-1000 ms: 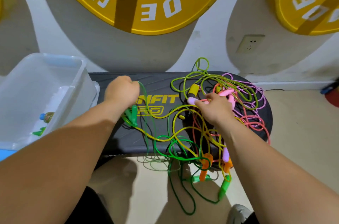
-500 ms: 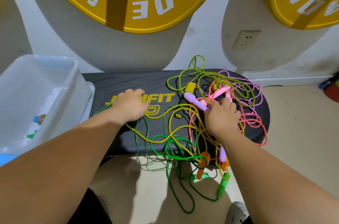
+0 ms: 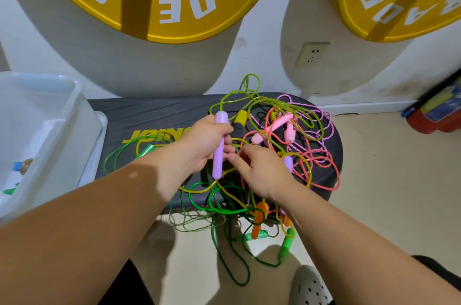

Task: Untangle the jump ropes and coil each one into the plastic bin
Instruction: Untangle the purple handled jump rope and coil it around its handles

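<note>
Lilac plastic rope handle (image 3: pixel 218 164) caught!

Left hand (image 3: pixel 202 147) wraps it firmly; right hand (image 3: pixel 262 172) curls into the cords, hold hidden. Multicoloured jump-rope tangle (image 3: pixel 299 145) sprawls across the black step board (image 3: pixel 159 115): limp, light, snaggy, so the rigid handles look the best grab. Clear plastic bin (image 3: pixel 57 115) sits left.

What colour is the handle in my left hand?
Lilac: the handle shows best in the head view.
</note>
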